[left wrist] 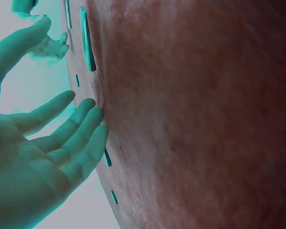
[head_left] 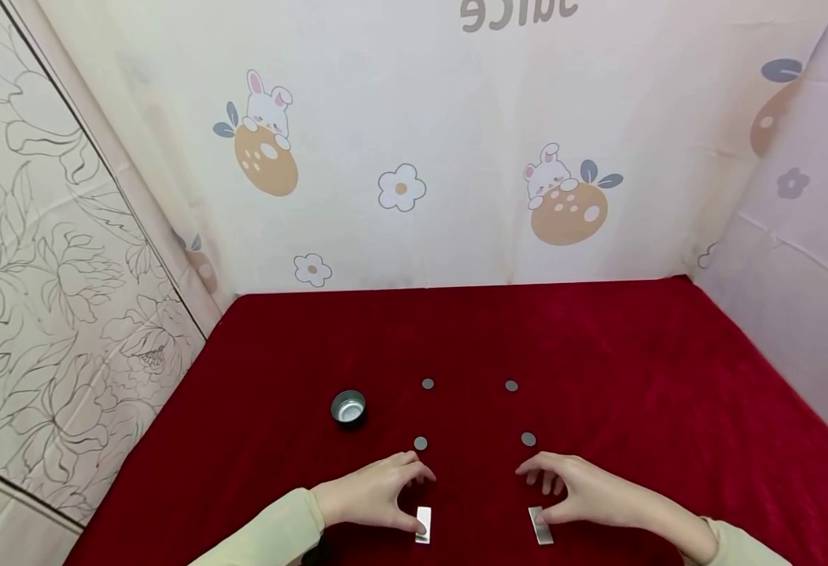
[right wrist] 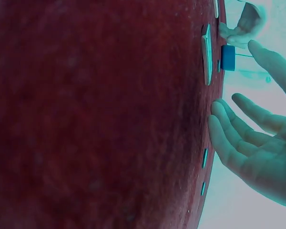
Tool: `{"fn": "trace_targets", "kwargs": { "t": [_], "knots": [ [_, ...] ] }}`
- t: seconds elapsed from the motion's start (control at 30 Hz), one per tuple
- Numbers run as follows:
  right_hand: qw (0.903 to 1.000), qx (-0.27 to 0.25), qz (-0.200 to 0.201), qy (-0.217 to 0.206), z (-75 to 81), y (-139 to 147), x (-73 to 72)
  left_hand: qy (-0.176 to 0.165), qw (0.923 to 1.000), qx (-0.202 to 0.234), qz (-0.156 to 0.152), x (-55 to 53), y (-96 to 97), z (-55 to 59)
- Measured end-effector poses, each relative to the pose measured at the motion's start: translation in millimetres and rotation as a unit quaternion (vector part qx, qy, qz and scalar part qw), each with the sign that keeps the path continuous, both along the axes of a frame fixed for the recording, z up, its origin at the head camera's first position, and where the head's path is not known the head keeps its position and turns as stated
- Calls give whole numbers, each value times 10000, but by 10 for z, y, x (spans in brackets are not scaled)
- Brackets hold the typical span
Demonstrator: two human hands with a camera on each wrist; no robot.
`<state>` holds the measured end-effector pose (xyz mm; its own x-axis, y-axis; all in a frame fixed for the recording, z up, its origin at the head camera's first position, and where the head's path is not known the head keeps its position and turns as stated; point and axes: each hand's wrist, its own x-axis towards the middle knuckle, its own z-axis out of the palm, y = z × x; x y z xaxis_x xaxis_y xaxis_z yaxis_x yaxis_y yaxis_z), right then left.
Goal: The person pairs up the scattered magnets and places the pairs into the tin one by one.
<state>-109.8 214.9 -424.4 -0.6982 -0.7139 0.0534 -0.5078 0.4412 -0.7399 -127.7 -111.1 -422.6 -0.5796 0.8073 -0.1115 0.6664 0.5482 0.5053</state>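
My left hand (head_left: pixel 378 491) hovers over the red cloth, thumb and fingers spread apart and loosely bent. Under its thumb tip lies a small shiny metal rectangle (head_left: pixel 425 514); thumb and rectangle overlap in the head view. My right hand (head_left: pixel 586 491) mirrors this pose beside a second metal rectangle (head_left: pixel 544 534), which sits slightly slanted below its thumb. Both wrist views show bent, separated fingers with nothing between them, and a rectangle (left wrist: pixel 88 40) flat on the cloth. Just beyond the fingertips are two grey discs, one on the left (head_left: pixel 421 443) and one on the right (head_left: pixel 529 439).
Farther back lie two more grey discs, one left (head_left: pixel 428 384) and one right (head_left: pixel 512 386). A small round metal cup (head_left: pixel 349 409) stands left of the discs. Red cloth (head_left: pixel 612 346) covers the table, with patterned curtains (head_left: pixel 456 110) behind it and at both sides.
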Motion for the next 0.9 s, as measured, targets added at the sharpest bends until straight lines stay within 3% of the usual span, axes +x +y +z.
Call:
{"fn": "trace_targets", "kwargs": {
  "t": [0.3, 0.47, 0.57, 0.9],
  "knots": [
    [9985, -137, 258, -456, -58, -30, 49, -134, 9997, -1, -189, 40, 28, -66],
    [9989, -24, 212, -429, -91, -45, 88, 96, 9997, -53, -200, 66, 43, -116],
    [9994, 137, 202, -244, -116, -64, 121, 405, 9989, -94, -227, 99, 63, -131],
    [9932, 592, 88, 998, -148, -168, 167, 1428, 9885, -310, -378, 141, 120, -123]
  ]
}}
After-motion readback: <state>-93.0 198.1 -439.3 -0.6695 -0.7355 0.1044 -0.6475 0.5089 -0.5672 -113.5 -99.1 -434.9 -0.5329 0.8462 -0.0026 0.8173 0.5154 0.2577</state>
